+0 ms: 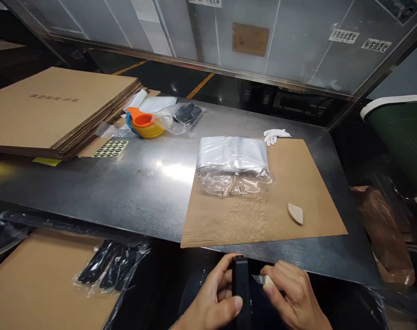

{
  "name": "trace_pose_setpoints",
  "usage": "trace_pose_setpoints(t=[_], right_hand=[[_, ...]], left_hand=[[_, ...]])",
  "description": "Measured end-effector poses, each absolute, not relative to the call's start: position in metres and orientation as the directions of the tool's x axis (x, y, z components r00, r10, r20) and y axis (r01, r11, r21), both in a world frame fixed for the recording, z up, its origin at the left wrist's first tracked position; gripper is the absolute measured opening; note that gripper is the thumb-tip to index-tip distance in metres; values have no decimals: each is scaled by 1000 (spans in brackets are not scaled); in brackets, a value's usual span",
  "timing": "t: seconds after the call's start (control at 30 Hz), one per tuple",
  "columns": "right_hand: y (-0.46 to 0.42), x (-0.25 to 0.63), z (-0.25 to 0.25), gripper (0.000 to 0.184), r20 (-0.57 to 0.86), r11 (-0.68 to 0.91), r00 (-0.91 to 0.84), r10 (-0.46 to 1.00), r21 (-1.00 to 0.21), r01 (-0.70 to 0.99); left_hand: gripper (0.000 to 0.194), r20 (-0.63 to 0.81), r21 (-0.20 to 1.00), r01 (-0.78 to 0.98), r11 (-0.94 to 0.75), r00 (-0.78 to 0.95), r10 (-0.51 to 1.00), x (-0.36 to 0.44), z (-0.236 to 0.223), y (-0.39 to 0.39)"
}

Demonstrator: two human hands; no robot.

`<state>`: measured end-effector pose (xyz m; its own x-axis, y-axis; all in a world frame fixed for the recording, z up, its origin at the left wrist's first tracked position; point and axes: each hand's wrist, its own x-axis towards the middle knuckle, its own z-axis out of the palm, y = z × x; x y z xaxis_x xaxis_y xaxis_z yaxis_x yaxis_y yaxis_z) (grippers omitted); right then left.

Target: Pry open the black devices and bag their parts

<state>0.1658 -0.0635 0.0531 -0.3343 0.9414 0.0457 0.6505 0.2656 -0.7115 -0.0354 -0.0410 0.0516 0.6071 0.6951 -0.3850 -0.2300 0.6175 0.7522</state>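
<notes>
A metal table (153, 192) is carrying a cardboard sheet (297, 178); left of it, flattened cartons (57, 107), stickers (110, 149) and colored cups (148, 132) are resting; a glove (275, 134) is lying by the sheet's far edge.

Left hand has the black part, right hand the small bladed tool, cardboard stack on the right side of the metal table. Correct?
One error: the cardboard stack is on the left side of the metal table, as the head view shows. The left hand does hold the black part, and the right hand the small bladed tool.
</notes>
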Motion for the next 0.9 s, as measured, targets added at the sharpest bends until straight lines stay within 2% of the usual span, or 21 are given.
trace_pose_setpoints(t=[0.23, 0.47, 0.9], right_hand=[[-67, 168, 54, 25, 30, 294, -375, 926, -679, 672], [-62, 165, 59, 26, 120, 329, -328, 937, -621, 711], [-64, 167, 54, 28, 46, 273, -325, 945, -657, 703]], left_hand=[[67, -367, 752, -240, 614, 621, 692, -36, 50, -42], [69, -386, 751, -220, 623, 619, 684, -34, 52, -43], [69, -376, 762, -188, 619, 650, 660, -36, 53, -44]])
